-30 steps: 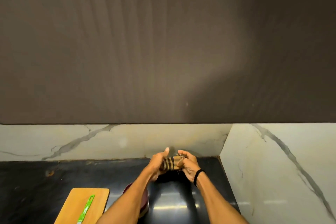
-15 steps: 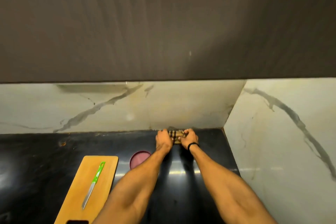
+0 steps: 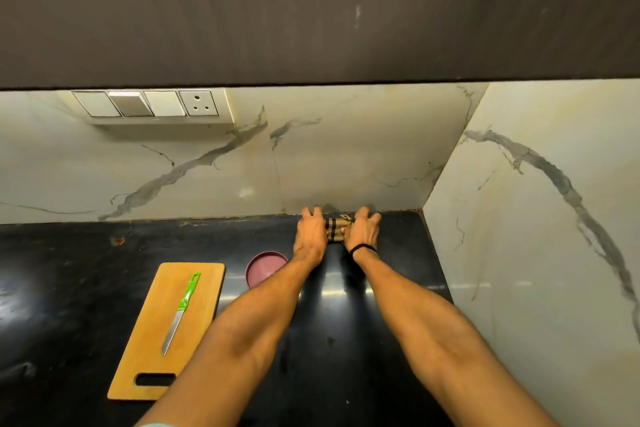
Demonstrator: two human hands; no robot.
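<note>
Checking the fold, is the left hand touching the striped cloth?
Touching. The head view shows the left hand resting on the left end of the striped cloth, with no gap.

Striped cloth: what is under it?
The striped cloth lies on the black counter by the marble wall. The left hand and right hand cover its ends, so anything beneath them is hidden.

Head cam, fwd-down over counter (image 3: 86, 288)
</note>
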